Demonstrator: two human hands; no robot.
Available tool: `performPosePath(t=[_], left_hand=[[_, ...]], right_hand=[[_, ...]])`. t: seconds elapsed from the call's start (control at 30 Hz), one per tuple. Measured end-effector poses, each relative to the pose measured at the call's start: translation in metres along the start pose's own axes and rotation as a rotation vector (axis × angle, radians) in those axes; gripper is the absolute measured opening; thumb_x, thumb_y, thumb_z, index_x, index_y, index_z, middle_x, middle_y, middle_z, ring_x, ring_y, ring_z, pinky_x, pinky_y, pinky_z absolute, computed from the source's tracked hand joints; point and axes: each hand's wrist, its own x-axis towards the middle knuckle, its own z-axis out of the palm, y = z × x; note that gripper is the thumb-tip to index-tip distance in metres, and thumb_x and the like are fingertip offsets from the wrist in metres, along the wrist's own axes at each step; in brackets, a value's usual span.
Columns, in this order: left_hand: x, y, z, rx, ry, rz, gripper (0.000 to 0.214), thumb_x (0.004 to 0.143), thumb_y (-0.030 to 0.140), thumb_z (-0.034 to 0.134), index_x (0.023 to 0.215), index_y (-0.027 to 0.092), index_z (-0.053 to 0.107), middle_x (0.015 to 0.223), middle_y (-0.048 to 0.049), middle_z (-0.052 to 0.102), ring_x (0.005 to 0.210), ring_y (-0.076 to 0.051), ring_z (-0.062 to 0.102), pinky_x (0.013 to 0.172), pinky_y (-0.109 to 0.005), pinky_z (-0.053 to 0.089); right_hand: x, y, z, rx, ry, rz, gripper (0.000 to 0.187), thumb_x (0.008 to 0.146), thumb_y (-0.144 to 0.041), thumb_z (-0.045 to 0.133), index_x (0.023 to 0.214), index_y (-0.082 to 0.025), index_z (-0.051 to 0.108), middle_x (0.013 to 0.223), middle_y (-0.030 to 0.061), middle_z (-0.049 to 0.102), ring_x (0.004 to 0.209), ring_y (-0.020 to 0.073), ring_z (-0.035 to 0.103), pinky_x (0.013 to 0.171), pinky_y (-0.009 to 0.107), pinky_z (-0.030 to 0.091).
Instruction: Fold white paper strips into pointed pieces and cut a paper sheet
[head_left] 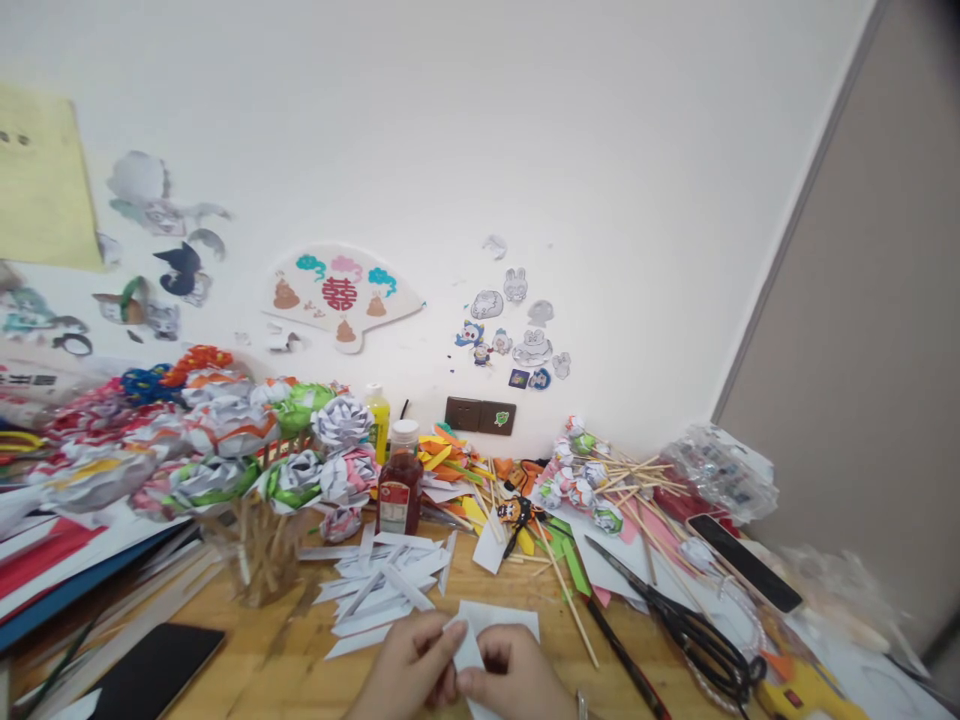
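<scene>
At the bottom middle, my left hand and my right hand meet over a white sheet of paper on the wooden table. Both pinch the paper's near edge, fingers curled onto a fold. Just beyond them lies a heap of white paper strips. A bracelet shows at my right wrist.
Paper flowers on sticks fill the left. A red bottle and a yellow bottle stand at the middle. Black scissors, wooden sticks, a phone and a yellow glue gun lie right; another phone lies left.
</scene>
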Motion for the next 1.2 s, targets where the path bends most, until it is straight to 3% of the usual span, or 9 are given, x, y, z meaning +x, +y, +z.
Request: performPosePath(t=[0.17,0.3,0.57,0.8,1.03,1.2], left_hand=[[0.001,0.001,0.0,-0.001,-0.005,-0.035,0.047,0.069,0.06,0.044,0.047,0.018,0.047,0.037,0.0026,0.047,0.033,-0.009,0.04,0.037,-0.02,0.029],[0.003,0.001,0.001,-0.059,-0.057,-0.084,0.047,0.059,0.064,0.051,0.052,0.018,0.045,0.038,0.0027,0.05,0.031,-0.008,0.041,0.035,-0.02,0.029],[0.002,0.003,0.001,-0.063,-0.002,-0.064,0.047,0.059,0.063,0.053,0.05,0.018,0.043,0.037,0.003,0.051,0.03,-0.007,0.04,0.034,-0.018,0.027],[0.008,-0.005,-0.001,-0.073,0.084,-0.055,0.045,0.059,0.062,0.053,0.049,0.02,0.039,0.034,0.0037,0.053,0.027,-0.007,0.04,0.032,-0.018,0.027],[0.011,-0.004,-0.009,-0.121,0.153,-0.053,0.044,0.058,0.06,0.057,0.049,0.019,0.043,0.036,0.004,0.054,0.027,-0.007,0.04,0.032,-0.018,0.026],[0.012,-0.001,-0.012,-0.129,0.202,-0.026,0.043,0.06,0.059,0.056,0.05,0.018,0.045,0.037,0.0047,0.052,0.027,-0.007,0.039,0.031,-0.018,0.026]], right_hand=[[0.001,-0.002,-0.001,0.045,-0.003,-0.005,0.043,0.057,-0.055,0.062,0.049,-0.014,0.053,0.047,-0.0047,0.043,0.048,0.0082,0.037,0.047,0.021,0.03],[0.002,-0.007,0.0,0.148,-0.015,-0.027,0.045,0.059,-0.058,0.059,0.05,-0.015,0.051,0.049,-0.0035,0.044,0.048,0.0088,0.038,0.048,0.022,0.03],[0.004,-0.001,0.0,0.091,0.06,-0.041,0.051,0.057,-0.062,0.058,0.045,-0.018,0.035,0.046,-0.0077,0.028,0.046,0.0065,0.027,0.043,0.021,0.02],[0.004,-0.01,-0.003,0.122,-0.051,0.023,0.044,0.06,-0.057,0.059,0.05,-0.016,0.046,0.045,-0.0049,0.041,0.042,0.0079,0.039,0.041,0.02,0.028],[0.003,-0.013,-0.002,0.223,-0.06,0.093,0.035,0.057,-0.047,0.065,0.055,-0.015,0.051,0.047,-0.0031,0.052,0.042,0.0093,0.047,0.044,0.021,0.036],[0.004,-0.011,-0.003,0.248,-0.067,0.039,0.03,0.057,-0.042,0.067,0.061,-0.015,0.054,0.05,-0.0036,0.053,0.043,0.0096,0.049,0.044,0.021,0.036]])
